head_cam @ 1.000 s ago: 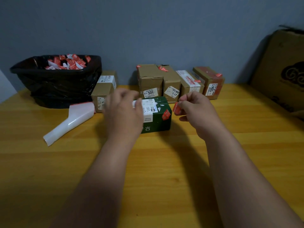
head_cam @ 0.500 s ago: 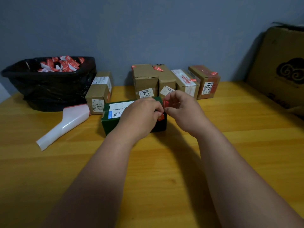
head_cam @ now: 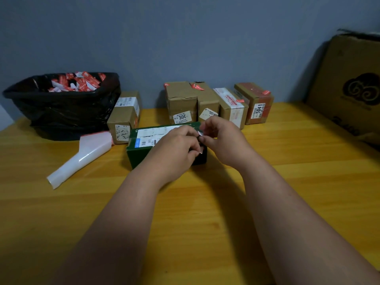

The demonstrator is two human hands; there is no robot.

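Back-edge boxes point(head_cam: 181, 99) look tagged already, green box point(head_cam: 141, 153) half done, left hand point(head_cam: 174, 149) and right hand point(head_cam: 224, 140) grips both pinching its sticker point(head_cam: 200, 133).

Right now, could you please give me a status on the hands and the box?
Left hand grips green box at its right end. Right hand pinches small sticker beside it. Cardboard parcels behind, none in the way.
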